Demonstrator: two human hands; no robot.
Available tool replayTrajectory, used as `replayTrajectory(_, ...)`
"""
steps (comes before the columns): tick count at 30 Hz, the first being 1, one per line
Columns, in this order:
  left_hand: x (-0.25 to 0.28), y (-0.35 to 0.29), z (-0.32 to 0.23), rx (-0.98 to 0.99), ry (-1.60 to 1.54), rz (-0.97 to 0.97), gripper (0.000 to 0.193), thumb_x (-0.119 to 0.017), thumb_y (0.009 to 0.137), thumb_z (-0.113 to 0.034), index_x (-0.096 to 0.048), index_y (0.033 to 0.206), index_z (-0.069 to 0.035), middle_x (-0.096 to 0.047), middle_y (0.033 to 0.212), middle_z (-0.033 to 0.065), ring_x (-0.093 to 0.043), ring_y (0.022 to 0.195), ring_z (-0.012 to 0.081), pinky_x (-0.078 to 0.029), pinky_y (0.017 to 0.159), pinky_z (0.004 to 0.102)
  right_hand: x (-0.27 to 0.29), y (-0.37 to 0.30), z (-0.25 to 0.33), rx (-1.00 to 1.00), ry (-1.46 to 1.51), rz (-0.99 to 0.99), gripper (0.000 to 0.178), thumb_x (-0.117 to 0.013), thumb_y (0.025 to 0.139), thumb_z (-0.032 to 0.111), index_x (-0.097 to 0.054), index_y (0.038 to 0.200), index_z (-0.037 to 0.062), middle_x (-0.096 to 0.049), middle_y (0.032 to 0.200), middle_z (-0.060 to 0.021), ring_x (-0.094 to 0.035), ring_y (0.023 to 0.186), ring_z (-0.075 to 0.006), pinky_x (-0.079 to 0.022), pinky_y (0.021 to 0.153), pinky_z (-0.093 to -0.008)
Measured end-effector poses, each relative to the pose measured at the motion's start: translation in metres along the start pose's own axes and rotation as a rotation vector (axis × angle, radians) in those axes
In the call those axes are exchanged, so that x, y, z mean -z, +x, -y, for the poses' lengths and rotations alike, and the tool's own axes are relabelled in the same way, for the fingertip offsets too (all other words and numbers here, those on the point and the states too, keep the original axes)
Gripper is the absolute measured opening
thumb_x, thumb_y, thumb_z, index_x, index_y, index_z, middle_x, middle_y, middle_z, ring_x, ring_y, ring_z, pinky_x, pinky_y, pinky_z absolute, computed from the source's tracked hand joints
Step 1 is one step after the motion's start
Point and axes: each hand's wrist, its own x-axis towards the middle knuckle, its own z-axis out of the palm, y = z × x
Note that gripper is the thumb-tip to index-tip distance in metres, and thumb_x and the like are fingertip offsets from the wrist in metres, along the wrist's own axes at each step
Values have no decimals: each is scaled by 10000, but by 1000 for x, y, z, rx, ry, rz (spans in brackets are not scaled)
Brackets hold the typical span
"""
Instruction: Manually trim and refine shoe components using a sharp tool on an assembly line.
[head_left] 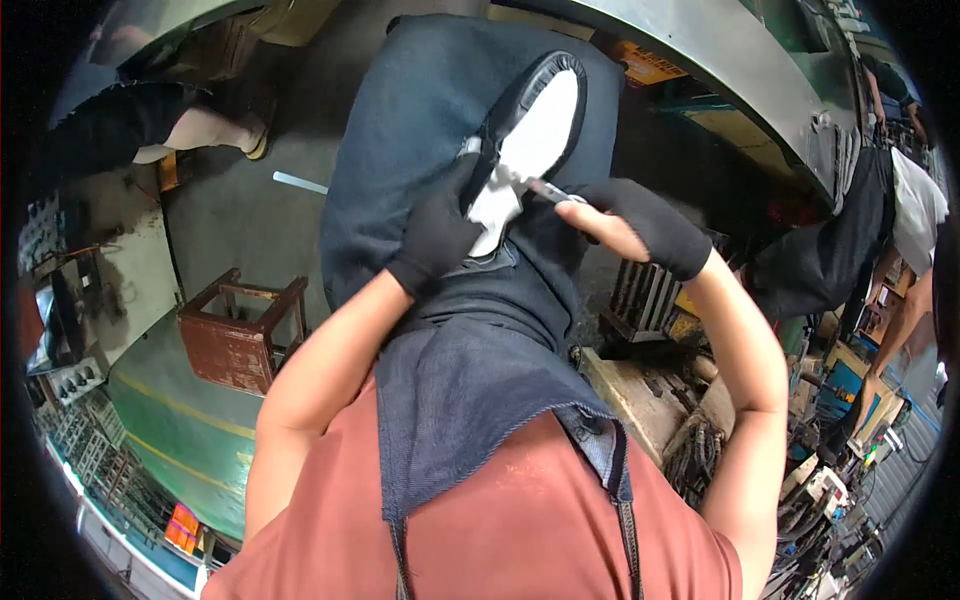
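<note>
A shoe upper (513, 92) with a dark edge lies across my lap, its white underside (545, 125) facing up and its rounded toe pointing away from me. My left hand (440, 235), in a black glove, is closed on the shoe's left side near the heel end. In my right hand (640, 225), gloved with the thumb bare, is a pair of metal pincers (550, 191). Their blurred tip meets the white underside near the shoe's middle; whether the jaws grip it I cannot tell. A dark denim apron (450, 100) covers my lap beneath the shoe.
A metal-edged bench (720, 60) runs across the far right. On the left stands a worn brown wooden stool (225, 345). Machinery (640, 395) sits close by my right elbow. Other people are nearby: a leg (205, 130) at far left, dark trousers (815, 255) at right.
</note>
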Motion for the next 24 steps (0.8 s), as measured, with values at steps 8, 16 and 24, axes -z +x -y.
replayTrajectory(8, -2, 3, -9, 67, 265, 17, 949, -685, 871, -256, -54, 1484, 98, -342, 1472, 308, -381, 1370, 350, -288, 1127, 348, -12, 35, -38, 431, -745, -419, 398, -529, 940, 434, -629, 831, 65, -622, 788, -154, -657, 698, -330, -523, 589, -419)
replayTrajectory(16, -5, 35, 30, -110, 186, -308, 795, -591, 885, -188, -135, 1486, 65, -275, 1486, 310, -270, 1408, 418, -237, 1149, 393, 48, 41, 20, 274, -549, 112, 544, -479, 995, 444, -635, 740, -11, -564, 573, -132, -625, 548, -211, -486, 550, -339)
replayTrajectory(24, 7, 48, 16, -188, -7, -193, 704, -513, 935, -119, -125, 1492, 69, -261, 1515, 267, -247, 1432, 357, -214, 1161, 368, 65, 60, 0, 152, -112, 377, 600, -456, 985, 520, -659, 731, 15, -592, 572, -51, -580, 524, -165, -477, 524, -339)
